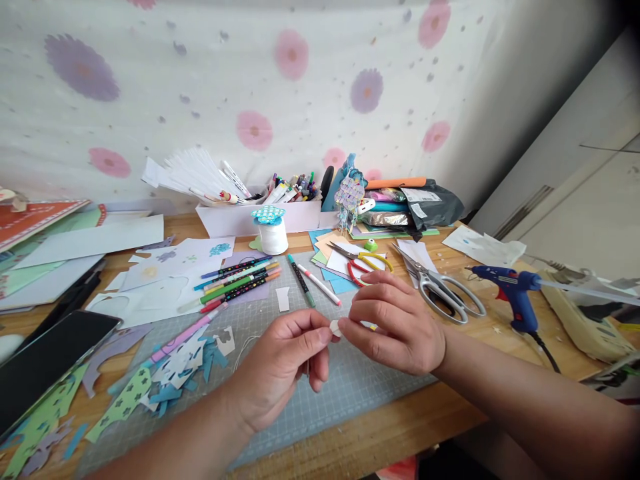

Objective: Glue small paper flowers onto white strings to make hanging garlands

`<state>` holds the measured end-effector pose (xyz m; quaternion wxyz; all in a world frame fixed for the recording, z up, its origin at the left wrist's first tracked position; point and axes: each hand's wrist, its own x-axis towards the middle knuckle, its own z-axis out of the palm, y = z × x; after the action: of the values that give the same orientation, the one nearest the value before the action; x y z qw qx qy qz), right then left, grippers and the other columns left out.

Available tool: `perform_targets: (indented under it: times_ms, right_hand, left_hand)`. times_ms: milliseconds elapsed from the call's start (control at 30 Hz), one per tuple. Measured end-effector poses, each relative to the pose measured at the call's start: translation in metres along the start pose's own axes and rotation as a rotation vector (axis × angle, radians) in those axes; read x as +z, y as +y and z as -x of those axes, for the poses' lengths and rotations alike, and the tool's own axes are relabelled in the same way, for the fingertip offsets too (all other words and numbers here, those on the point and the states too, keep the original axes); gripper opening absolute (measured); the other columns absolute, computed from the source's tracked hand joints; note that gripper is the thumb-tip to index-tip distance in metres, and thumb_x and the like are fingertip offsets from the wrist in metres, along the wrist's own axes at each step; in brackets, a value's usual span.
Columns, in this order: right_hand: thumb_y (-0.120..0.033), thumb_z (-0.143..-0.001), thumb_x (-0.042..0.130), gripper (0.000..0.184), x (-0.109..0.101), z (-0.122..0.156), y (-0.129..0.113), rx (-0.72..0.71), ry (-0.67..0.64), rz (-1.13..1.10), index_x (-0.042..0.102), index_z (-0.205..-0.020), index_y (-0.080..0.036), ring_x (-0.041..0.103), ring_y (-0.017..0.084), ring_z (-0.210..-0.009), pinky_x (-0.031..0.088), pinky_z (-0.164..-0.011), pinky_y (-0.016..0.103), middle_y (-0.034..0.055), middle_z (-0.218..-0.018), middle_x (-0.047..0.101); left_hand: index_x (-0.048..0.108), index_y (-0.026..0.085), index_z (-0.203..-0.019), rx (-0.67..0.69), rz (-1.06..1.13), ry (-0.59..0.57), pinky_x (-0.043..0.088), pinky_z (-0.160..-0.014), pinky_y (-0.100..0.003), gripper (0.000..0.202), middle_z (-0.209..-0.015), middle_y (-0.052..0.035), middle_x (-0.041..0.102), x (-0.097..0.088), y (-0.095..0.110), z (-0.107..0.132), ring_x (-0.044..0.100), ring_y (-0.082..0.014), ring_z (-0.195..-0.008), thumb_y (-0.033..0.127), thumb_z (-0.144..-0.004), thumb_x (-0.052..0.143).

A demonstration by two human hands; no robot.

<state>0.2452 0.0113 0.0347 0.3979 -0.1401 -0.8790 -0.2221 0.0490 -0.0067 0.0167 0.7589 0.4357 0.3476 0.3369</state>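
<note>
My left hand [287,360] pinches a small white paper piece [335,327] between thumb and forefinger, above the grey cutting mat [350,407]. From the other side, the fingertips of my right hand [397,323] close on the same piece. Most of that piece is hidden by my fingers. A thin pale string [243,352] shows just left of my left hand. Beyond the hands, a green-tipped dark marker [302,281] and a white marker with a pink end [320,285] lie on the mat, with a small white paper strip [283,299] beside them.
Blue, white and green paper scraps [180,367] are heaped at left, near a phone [55,367]. Several markers [240,280] lie behind them. Yellow-and-red scissors [367,259], large grey scissors [440,287] and a blue glue gun [515,293] rest at right. A white thread spool [273,237] stands behind.
</note>
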Motion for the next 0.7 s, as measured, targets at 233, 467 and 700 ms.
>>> perform_targets:
  times_ms: [233, 467, 700]
  right_hand:
    - [-0.012, -0.085, 0.058, 0.012, 0.005, 0.007, -0.002, 0.164, 0.009, -0.083, 0.065, -0.094, -0.016, 0.06, 0.017, -0.08, 0.051, -0.078, 0.039, 0.0046, -0.083, 0.066]
    - [-0.019, -0.086, 0.061, 0.012, -0.003, 0.008, 0.008, 0.465, -0.264, -0.247, 0.068, -0.096, -0.018, 0.061, 0.017, -0.082, 0.05, -0.075, 0.036, 0.0073, -0.09, 0.066]
    - [-0.028, -0.084, 0.065, 0.01, -0.102, 0.072, 0.031, 0.865, -0.519, -0.105, 0.07, -0.081, -0.019, 0.063, 0.013, -0.062, 0.05, -0.054, 0.023, 0.0024, -0.072, 0.068]
  left_hand:
    - [0.057, 0.017, -0.066, 0.044, -0.035, 0.053, 0.034, -0.048, -0.021, 0.019, -0.05, 0.0028, 0.055, 0.001, -0.001, 0.0, 0.045, -0.0083, -0.045, 0.031, -0.077, 0.065]
    - [0.059, 0.016, -0.064, 0.102, -0.152, 0.098, 0.034, -0.05, -0.021, 0.019, -0.052, 0.0027, 0.055, -0.003, -0.002, -0.001, 0.047, -0.0087, -0.049, 0.029, -0.078, 0.063]
    - [0.057, 0.017, -0.061, 0.132, -0.144, 0.232, 0.036, -0.053, -0.021, 0.024, -0.054, 0.004, 0.052, -0.009, 0.0, -0.005, 0.046, -0.0093, -0.053, 0.031, -0.079, 0.065]
